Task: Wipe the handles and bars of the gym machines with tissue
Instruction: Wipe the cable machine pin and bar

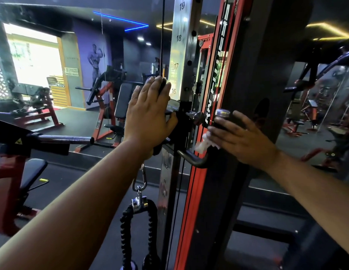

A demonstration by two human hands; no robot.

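Tissue point(203, 142) sits under the fingers of the right hand point(242, 138), bunched against the black handle point(224, 123) just right of the numbered steel post point(182, 61). Most of the wad is hidden by the fingers; a crumpled white tail hangs out below the index finger, toward the post. Right fingers curl round the handle, pinching the tissue to it. Handle is short and upright, with a shiny metal cap on top.

Left hand point(149, 115) lies just left of the post, fingers straight and close together, palm flat against the black sliding carriage point(181, 117) that rides the post. It holds nothing; fingertips reach up to about the 16 mark.

Below the carriage, left of the post, a steel clip point(139, 179) hangs with a black rope grip point(138, 228) under it. A bent dark bar point(193, 158) sticks out at the post's foot side, just under the tissue. Right of the post runs a red and black frame upright point(212, 114) with white lettering.

Room: dark floor, dark ceiling with blue and yellow light strips. Far left of the post, a bright doorway point(33, 61), a purple wall with a bodybuilder figure, red-framed benches point(103, 106) with black pads. Far right of the post, more red machines, blurred.

Tissue is white, thin, creased; its full extent cannot be told.
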